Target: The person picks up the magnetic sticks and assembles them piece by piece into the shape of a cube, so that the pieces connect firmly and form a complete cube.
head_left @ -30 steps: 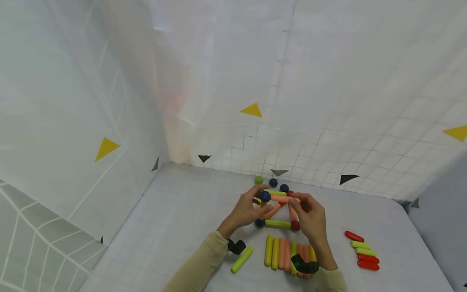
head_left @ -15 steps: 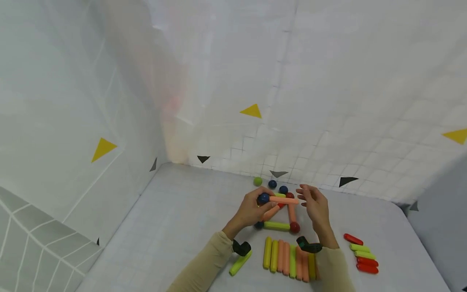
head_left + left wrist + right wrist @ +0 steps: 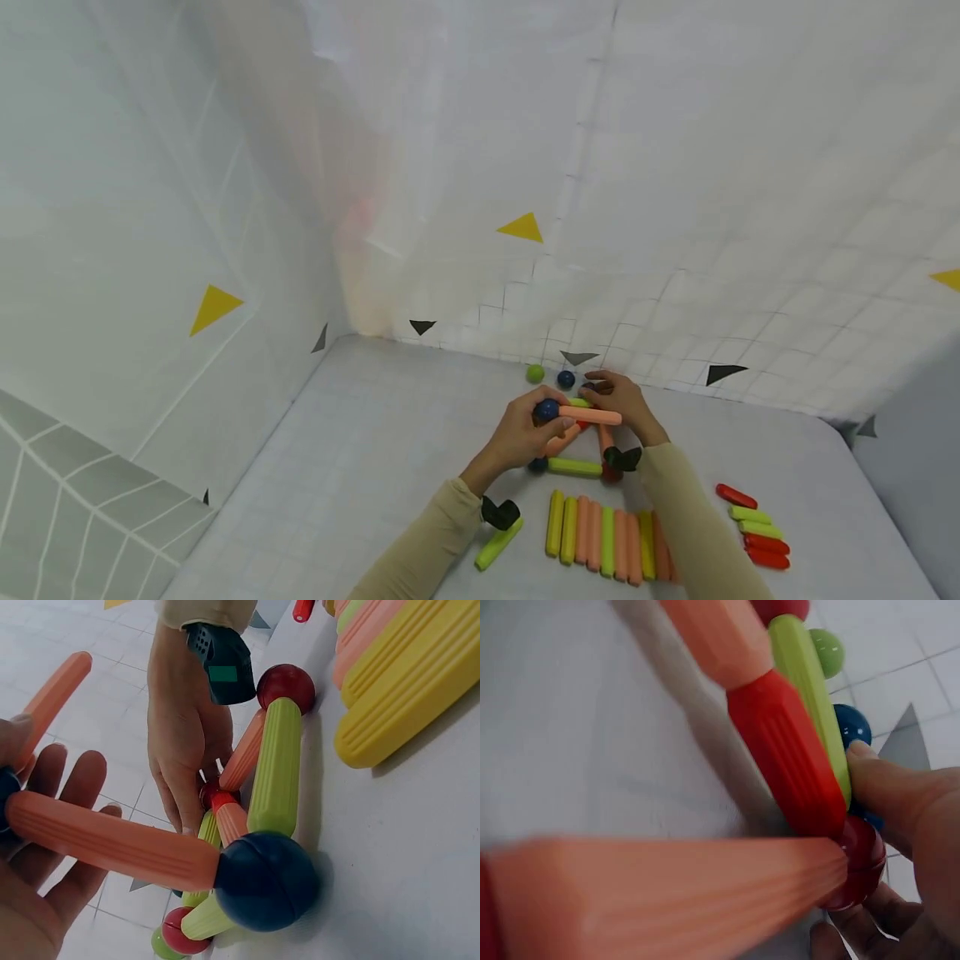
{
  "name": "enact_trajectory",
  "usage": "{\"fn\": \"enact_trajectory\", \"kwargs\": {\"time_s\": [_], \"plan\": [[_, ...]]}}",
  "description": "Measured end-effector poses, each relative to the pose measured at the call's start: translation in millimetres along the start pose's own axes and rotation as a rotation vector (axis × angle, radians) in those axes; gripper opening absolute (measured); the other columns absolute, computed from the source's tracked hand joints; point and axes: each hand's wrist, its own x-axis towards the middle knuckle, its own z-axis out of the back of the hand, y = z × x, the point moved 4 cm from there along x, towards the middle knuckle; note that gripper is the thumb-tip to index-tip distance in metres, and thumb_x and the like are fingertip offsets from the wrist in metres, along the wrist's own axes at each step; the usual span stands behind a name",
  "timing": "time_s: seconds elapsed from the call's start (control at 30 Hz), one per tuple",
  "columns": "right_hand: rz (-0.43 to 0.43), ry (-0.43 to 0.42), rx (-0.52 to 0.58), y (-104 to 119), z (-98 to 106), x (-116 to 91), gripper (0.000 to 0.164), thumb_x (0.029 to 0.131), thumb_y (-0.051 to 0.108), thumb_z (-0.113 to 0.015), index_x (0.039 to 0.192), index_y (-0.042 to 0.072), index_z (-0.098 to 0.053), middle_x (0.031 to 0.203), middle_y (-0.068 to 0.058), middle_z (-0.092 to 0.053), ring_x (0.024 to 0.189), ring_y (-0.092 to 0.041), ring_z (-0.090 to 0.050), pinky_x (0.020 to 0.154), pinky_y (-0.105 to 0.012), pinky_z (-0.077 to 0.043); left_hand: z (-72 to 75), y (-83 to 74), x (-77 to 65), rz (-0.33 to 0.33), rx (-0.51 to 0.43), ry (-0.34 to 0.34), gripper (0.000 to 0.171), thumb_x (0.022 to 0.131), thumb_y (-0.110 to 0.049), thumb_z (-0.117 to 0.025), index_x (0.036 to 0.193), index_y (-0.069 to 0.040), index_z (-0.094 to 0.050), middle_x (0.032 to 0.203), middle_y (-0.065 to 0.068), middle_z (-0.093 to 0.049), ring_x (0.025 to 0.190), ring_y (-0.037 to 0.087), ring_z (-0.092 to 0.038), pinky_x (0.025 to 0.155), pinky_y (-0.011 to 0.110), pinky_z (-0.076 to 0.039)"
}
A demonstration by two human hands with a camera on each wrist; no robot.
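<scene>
My left hand [image 3: 517,433] grips a blue ball [image 3: 547,409] raised above a frame of rods and balls. From this ball an orange rod [image 3: 592,414] points right, its far end free. Another orange rod [image 3: 112,840] joins it to the blue corner ball [image 3: 266,881] below. My right hand [image 3: 622,404] reaches behind the frame, thumb and fingers around a loose blue ball [image 3: 588,388], mostly hidden by the hand. Beside it lie the frame's red ball [image 3: 859,862], lime rod [image 3: 810,705] and red rod [image 3: 787,750].
A green ball [image 3: 535,373] and another blue ball [image 3: 566,380] lie behind the frame. Yellow, orange and lime rods [image 3: 606,537] form a row in front. One lime rod [image 3: 498,546] lies by my left sleeve. Short red and lime rods [image 3: 761,533] lie at right.
My right hand has let go of the raised orange rod, drawn back to the right, then moved behind the frame to the blue ball. My left hand stays nearly in place.
</scene>
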Motion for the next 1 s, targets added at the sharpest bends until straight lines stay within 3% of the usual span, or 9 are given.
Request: {"fn": "enact_trajectory", "kwargs": {"time_s": [0.17,0.27,0.4,0.53,0.63,0.77,0.87,1.0], "plan": [[-0.012,0.026,-0.047,-1.5,2.2,-1.5,0.047,0.105,0.031,-0.067,0.139,-0.002,-0.064,0.132,-0.031,-0.068,0.120,-0.045,-0.068,0.095,-0.054,-0.058,-2.3,0.5,-2.3,0.024,-0.004,0.002,0.024,0.105,-0.015,-0.068,0.128,-0.009,-0.064,0.110,0.019,-0.071,0.085,0.014,-0.070,0.069,0.023,-0.056],[-0.036,0.016,0.030,-8.4,9.8,-7.4,0.050,0.107,0.034,-0.064,0.143,0.000,-0.061,0.137,-0.030,-0.066,0.124,-0.044,-0.066,0.098,-0.055,-0.057,-3.8,0.0,-0.8,0.029,0.000,-0.006,0.025,0.105,-0.017,-0.069,0.128,-0.009,-0.064,0.113,0.017,-0.070,0.086,0.009,-0.066,0.073,0.021,-0.055],[-0.078,-0.033,0.149,-13.1,27.6,-25.6,0.057,0.109,0.042,-0.060,0.152,0.006,-0.054,0.147,-0.027,-0.060,0.133,-0.043,-0.060,0.106,-0.056,-0.053,-4.2,-1.1,2.1,0.028,-0.004,0.007,0.023,0.106,-0.018,-0.067,0.127,-0.008,-0.062,0.112,0.021,-0.072,0.088,0.011,-0.070,0.080,0.032,-0.062],[-0.087,-0.080,0.245,-10.1,43.4,-57.9,0.063,0.108,0.048,-0.059,0.156,0.010,-0.049,0.152,-0.024,-0.056,0.133,-0.040,-0.058,0.101,-0.041,-0.053,-2.4,-0.7,4.1,0.022,0.000,0.008,0.020,0.106,-0.015,-0.066,0.124,-0.008,-0.063,0.111,0.018,-0.073,0.088,0.014,-0.074,0.079,0.038,-0.064],[-0.058,-0.100,0.313,-5.5,48.6,-85.1,0.063,0.107,0.048,-0.060,0.157,0.011,-0.048,0.152,-0.020,-0.056,0.125,-0.027,-0.062,0.094,-0.025,-0.053,-0.4,0.4,4.1,0.022,0.007,0.009,0.021,0.105,-0.013,-0.067,0.125,-0.007,-0.063,0.110,0.017,-0.072,0.088,0.026,-0.076,0.076,0.039,-0.064],[0.013,-0.125,0.396,4.4,48.6,-114.0,0.057,0.107,0.040,-0.063,0.154,0.010,-0.051,0.148,-0.013,-0.059,0.113,-0.008,-0.064,0.091,-0.019,-0.054,1.6,1.1,4.4,0.026,0.013,0.015,0.023,0.105,-0.013,-0.067,0.127,-0.007,-0.062,0.106,0.020,-0.073,0.090,0.041,-0.075,0.070,0.030,-0.061],[0.074,-0.134,0.450,12.7,45.6,-125.8,0.052,0.107,0.031,-0.066,0.151,0.007,-0.053,0.140,-0.002,-0.064,0.112,-0.005,-0.065,0.093,-0.019,-0.055,2.6,2.0,5.6,0.023,0.012,0.007,0.024,0.105,-0.014,-0.067,0.128,-0.006,-0.062,0.107,0.020,-0.073,0.091,0.042,-0.074,0.068,0.022,-0.057],[0.110,-0.156,0.485,19.6,40.9,-132.9,0.050,0.107,0.026,-0.066,0.151,0.006,-0.053,0.132,0.013,-0.067,0.114,-0.007,-0.066,0.094,-0.019,-0.055,2.5,2.7,6.7,0.014,0.007,0.002,0.024,0.105,-0.015,-0.068,0.127,-0.007,-0.062,0.107,0.022,-0.072,0.091,0.039,-0.074,0.069,0.021,-0.056]]}}
